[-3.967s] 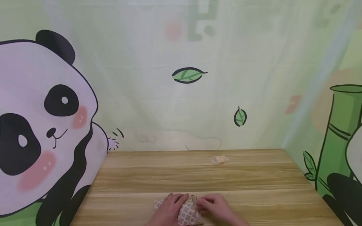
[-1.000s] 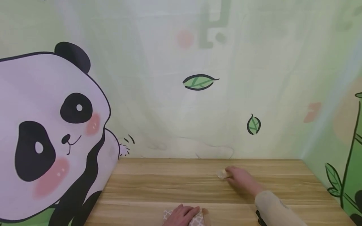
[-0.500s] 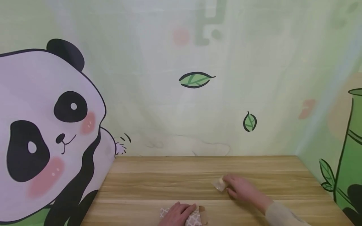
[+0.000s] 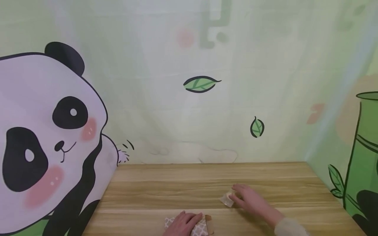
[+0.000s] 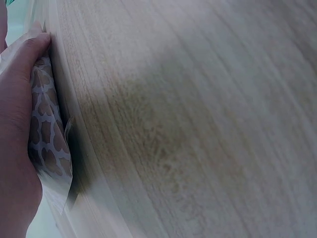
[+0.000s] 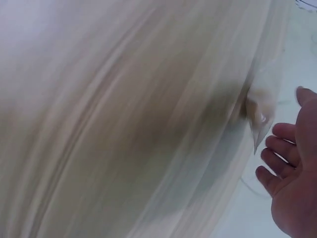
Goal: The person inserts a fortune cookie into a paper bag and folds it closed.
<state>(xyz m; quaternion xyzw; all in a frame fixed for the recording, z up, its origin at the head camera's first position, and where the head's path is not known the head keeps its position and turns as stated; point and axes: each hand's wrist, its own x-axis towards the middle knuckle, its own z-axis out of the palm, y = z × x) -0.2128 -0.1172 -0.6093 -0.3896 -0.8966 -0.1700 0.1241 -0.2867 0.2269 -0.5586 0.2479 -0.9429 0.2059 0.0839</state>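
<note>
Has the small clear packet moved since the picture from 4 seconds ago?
Yes. The clear packet has moved toward the person, away from the back edge of the wooden table, near which it lay earlier.

One left hand (image 4: 183, 224) and one right hand (image 4: 251, 200) are working at one worktop (image 4: 147, 193). One patterned package (image 4: 200, 228) is lying under the left hand. One clear sachet (image 4: 226, 200) is showing just beside the right hand. On the printed backdrop (image 4: 147, 98) beyond both hands, two loose leaves (image 4: 198, 84) are appearing; one panda head (image 4: 41, 85) is appearing leftward of the hands and one bamboo stalk (image 4: 358, 160) rightward.
</note>
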